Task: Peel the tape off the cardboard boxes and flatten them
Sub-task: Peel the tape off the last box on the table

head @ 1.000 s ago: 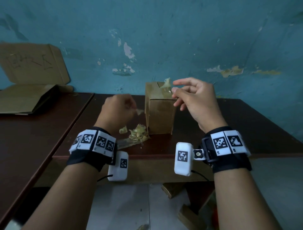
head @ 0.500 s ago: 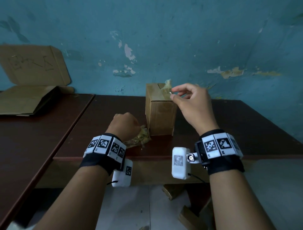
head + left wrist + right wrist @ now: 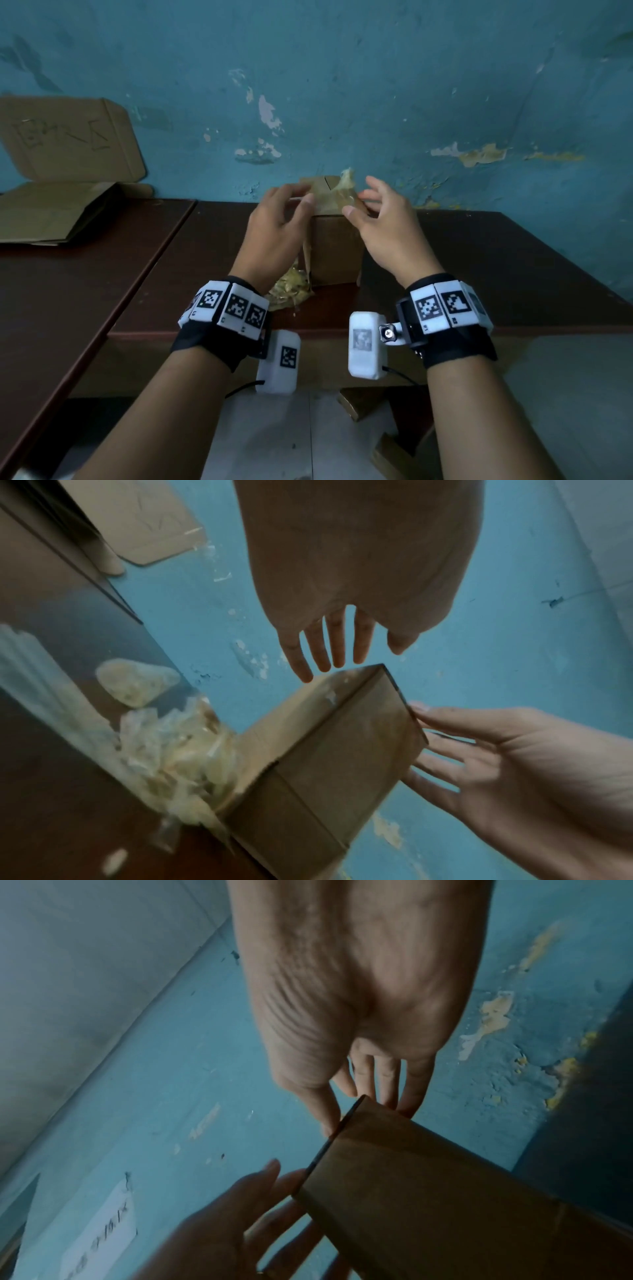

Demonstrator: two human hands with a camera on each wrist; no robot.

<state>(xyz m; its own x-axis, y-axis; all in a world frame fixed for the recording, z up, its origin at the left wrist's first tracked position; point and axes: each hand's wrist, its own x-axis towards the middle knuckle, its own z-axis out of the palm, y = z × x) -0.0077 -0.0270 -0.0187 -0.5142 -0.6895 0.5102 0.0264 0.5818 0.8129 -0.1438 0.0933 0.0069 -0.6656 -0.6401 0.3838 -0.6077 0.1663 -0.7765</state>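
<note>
A small brown cardboard box (image 3: 334,250) stands upright on the dark wooden table (image 3: 496,274). A crumpled flap of yellowish tape (image 3: 346,181) sticks up from its top. My left hand (image 3: 294,202) hovers at the box's top left edge with straight, spread fingers (image 3: 337,647). My right hand (image 3: 358,205) is at the top right edge, and its straight fingers (image 3: 387,1085) touch the box's (image 3: 445,1191) upper rim. Neither hand grips anything. A wad of peeled tape (image 3: 291,291) lies on the table against the box's front left corner.
Flattened cardboard (image 3: 51,216) lies on the adjoining table at the left, with another sheet (image 3: 68,140) leaning on the blue wall. The wall runs close behind the box. The table's front edge is just ahead of my wrists.
My left hand rose from the tape wad to the box's top left edge. My right hand, which pinched the tape flap, has spread its fingers at the top right.
</note>
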